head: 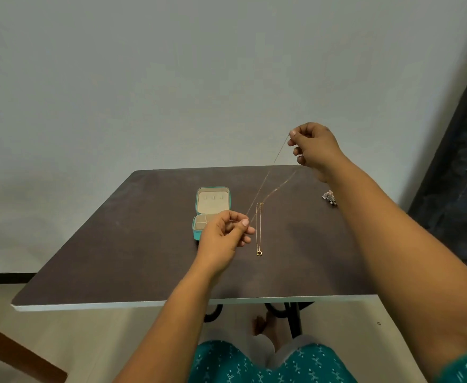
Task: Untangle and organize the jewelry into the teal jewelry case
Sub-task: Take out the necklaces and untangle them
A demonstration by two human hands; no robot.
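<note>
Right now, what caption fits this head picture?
Two hands stretch a thin necklace above the open teal case.

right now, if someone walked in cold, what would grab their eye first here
First, the thin gold chain stretched in the air between the right hand, raised over the table's far edge, and the left hand, lower and nearer, each pinching it. A second gold necklace with a ring pendant dangles from it over the dark table. Behind the left hand sits the open teal jewelry case.

Thin gold chain (pixel 268 175) taut between pinching left hand (pixel 226 233) and raised right hand (pixel 313 147); open teal case (pixel 212 201) behind
</note>
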